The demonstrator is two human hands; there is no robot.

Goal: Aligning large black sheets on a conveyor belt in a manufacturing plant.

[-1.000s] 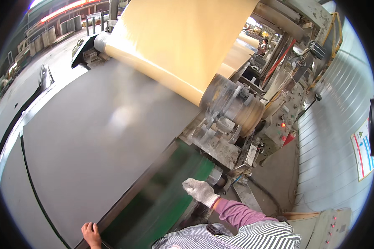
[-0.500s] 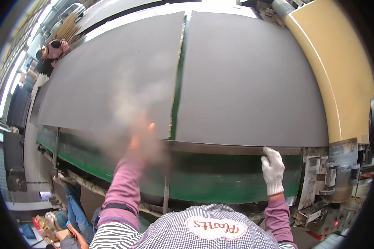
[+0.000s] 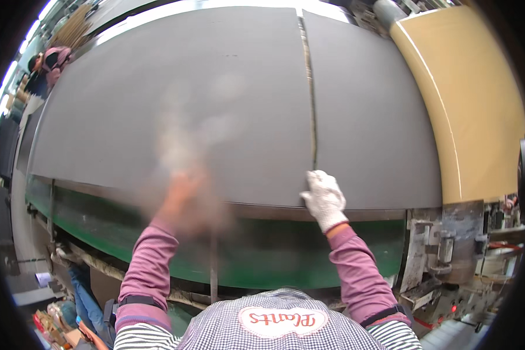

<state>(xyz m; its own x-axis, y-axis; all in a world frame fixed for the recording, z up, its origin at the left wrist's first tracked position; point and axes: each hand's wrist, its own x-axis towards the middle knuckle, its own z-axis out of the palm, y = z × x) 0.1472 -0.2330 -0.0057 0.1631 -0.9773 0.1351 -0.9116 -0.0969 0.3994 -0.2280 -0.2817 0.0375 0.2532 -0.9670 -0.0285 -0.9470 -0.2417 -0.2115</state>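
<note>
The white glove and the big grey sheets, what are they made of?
The white glove seems knitted cotton or similar yarn: dull, with a bumpy, cloth-like surface. The grey sheets look smooth and matte, with even colour, perhaps rubber or foam, but looks alone can't settle that.

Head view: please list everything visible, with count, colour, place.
Left sheet: one, grey, centre
Right sheet: one, grey, right
Draped sheet: one, tan, far right
Green surface: one, green, lower centre
Machine frame: one, grey, lower right
Person: one, pink top, upper left
Trousers: one pair, blue, lower left
Clutter: uncountable, mixed colours, left rim
Apron: one, checked grey, bottom centre
Left hand: one, bare, blurred, by left sheet
Right hand: one, white glove, at right sheet's corner
</note>
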